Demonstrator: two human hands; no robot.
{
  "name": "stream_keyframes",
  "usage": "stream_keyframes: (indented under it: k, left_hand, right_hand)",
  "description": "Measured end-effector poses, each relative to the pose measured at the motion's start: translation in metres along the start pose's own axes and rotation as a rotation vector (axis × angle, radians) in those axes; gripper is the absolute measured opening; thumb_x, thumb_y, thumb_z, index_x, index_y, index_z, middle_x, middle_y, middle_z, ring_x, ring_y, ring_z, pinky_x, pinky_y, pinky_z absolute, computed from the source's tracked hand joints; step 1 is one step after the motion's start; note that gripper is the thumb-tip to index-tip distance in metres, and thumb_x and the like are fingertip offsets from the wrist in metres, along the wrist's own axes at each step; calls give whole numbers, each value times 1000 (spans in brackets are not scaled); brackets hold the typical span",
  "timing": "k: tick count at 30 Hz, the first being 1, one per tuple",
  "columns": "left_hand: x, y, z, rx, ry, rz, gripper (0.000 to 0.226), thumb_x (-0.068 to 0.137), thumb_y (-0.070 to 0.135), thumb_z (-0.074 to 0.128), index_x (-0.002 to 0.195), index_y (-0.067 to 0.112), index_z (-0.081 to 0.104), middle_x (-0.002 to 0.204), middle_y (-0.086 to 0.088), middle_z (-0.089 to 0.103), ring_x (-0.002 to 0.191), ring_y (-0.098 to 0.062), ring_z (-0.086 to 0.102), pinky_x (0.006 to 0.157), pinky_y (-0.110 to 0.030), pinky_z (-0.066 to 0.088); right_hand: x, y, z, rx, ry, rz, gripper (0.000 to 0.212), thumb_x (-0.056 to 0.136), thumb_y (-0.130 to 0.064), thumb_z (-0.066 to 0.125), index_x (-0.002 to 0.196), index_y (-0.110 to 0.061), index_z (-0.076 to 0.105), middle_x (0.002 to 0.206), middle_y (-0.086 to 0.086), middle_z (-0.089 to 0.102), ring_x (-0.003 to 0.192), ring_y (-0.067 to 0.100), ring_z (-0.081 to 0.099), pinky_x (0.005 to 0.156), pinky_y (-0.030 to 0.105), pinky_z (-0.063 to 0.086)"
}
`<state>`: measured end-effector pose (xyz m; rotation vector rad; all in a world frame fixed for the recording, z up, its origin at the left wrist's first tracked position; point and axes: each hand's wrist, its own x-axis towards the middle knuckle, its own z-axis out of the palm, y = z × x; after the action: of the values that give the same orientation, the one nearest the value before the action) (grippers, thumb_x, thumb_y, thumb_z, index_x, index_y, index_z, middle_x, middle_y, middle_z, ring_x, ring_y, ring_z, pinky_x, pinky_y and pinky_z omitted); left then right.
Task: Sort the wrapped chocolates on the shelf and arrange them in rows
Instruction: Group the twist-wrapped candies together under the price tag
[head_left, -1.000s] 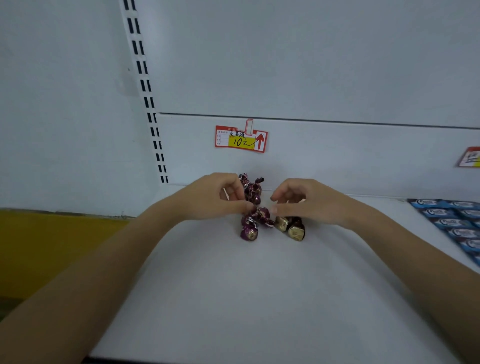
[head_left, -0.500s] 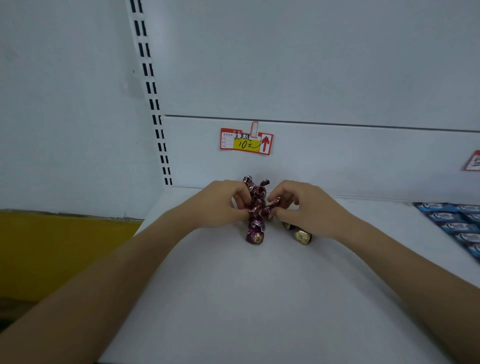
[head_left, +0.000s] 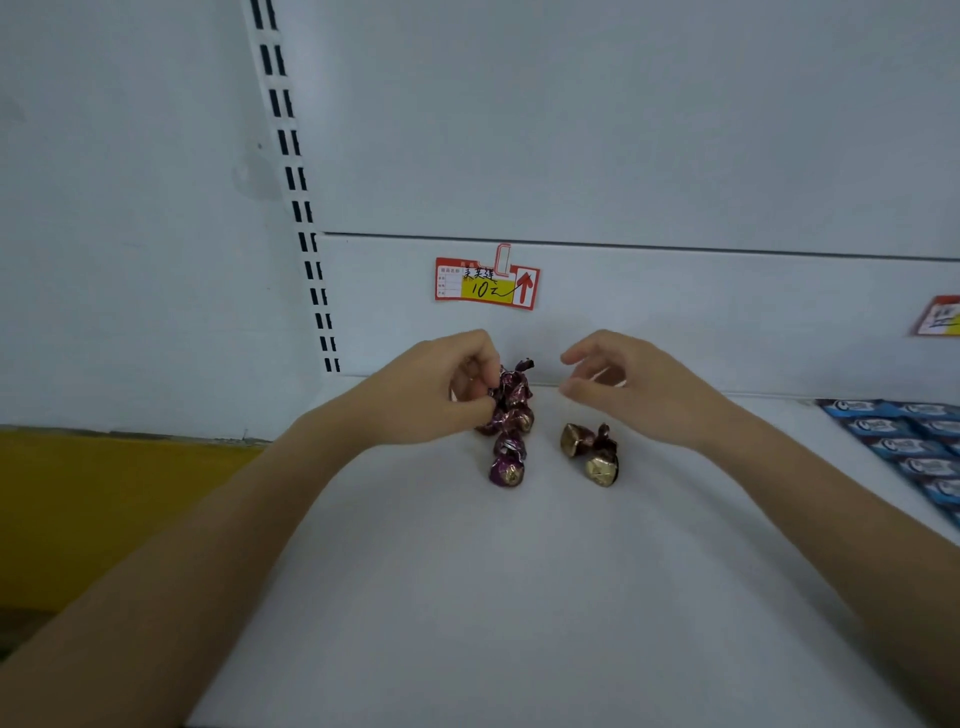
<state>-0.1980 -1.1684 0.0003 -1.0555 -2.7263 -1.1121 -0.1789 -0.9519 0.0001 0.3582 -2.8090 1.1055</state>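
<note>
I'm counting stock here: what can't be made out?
- Head view: purple foil-wrapped chocolates overlap, and the left hand covers some; count unclear.
- Red-and-yellow price tag: small print too tiny.
- Blue snack packets: cut off by the right edge.

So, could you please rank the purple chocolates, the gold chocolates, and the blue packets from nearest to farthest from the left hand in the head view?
1. Purple chocolates: touching the left hand, mid-shelf.
2. Gold chocolates: to the right, below the right hand.
3. Blue packets: at the shelf's far right edge.
</note>
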Motion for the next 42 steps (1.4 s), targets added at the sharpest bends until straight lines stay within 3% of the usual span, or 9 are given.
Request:
stream_keyframes:
  k: [3, 8, 13, 17, 22, 29, 32, 36, 42]
  left_hand:
    - [0, 2, 3, 20, -92, 32, 29, 80, 8, 64, 85, 34, 54, 77, 12, 56, 61, 0, 52, 59, -11, 41]
    - [2, 2, 3, 121, -186, 40, 25, 81, 19, 68, 104, 28, 65, 88, 23, 52, 69, 0, 55, 62, -6, 39]
    - [-2, 7, 2, 96, -216, 39, 24, 82, 13, 66, 89, 33, 56, 91, 24, 58, 68, 1, 57, 62, -7, 41]
    - [-2, 10, 0, 137, -202, 42, 31, 82, 14, 65, 82, 40, 48, 90, 20, 58, 68, -3, 59, 63, -9, 42]
    - [-1, 6, -4, 164, -175, 3, 27, 80, 13, 66, 85, 34, 49, 95, 7, 58, 69, -4, 59, 60, -8, 43]
    - [0, 2, 1, 113, -141, -21, 28, 76, 10, 72, 93, 22, 53, 83, 9, 60, 81, -16, 64, 74, -23, 51]
    - [-2, 1, -5, 121, -109, -20, 35, 75, 16, 74, 87, 29, 44, 80, 9, 58, 71, -6, 60, 65, -15, 47]
    - [-6, 7, -18, 31, -79, 29, 29, 75, 21, 74, 76, 24, 45, 67, 7, 53, 55, -2, 47, 54, -12, 38]
    - [-8, 22, -8, 217, -286, -65, 29, 69, 45, 74, 82, 24, 59, 59, 14, 56, 54, 2, 49, 55, -12, 37]
  right_hand:
    - [-5, 0, -14, -76, -166, 73, 24, 82, -37, 64, 101, -23, 63, 94, -8, 62, 85, 4, 57, 68, 8, 40]
    - [-8, -1, -12, -175, -362, 111, 17, 78, -38, 67, 90, -26, 66, 90, -14, 64, 79, 1, 57, 68, 15, 40]
    - [-8, -2, -3, -106, -320, 17, 15, 76, -33, 71, 85, -27, 60, 86, -5, 66, 83, 14, 61, 77, 29, 47]
    - [-8, -5, 5, -53, -195, -106, 15, 77, -21, 71, 82, -30, 60, 83, -10, 62, 78, 10, 59, 74, 21, 47]
    - [-10, -7, 17, -51, -202, -144, 33, 78, -19, 71, 101, -32, 51, 84, -11, 58, 75, -3, 54, 72, 16, 44]
    - [-13, -9, 26, -47, -140, -184, 31, 79, -14, 68, 81, -35, 45, 87, -11, 59, 67, -3, 54, 61, 11, 43]
    - [-12, -12, 22, -21, -110, -190, 31, 78, -15, 70, 84, -34, 45, 90, -9, 59, 69, -1, 54, 66, 14, 43]
    - [-10, -12, -14, -130, -96, -28, 15, 81, -33, 66, 87, -25, 54, 82, -8, 59, 67, 3, 54, 61, 12, 41]
    - [-15, -9, -21, -223, -458, 291, 30, 82, -45, 61, 93, -17, 61, 74, -2, 66, 63, 11, 58, 55, 19, 44]
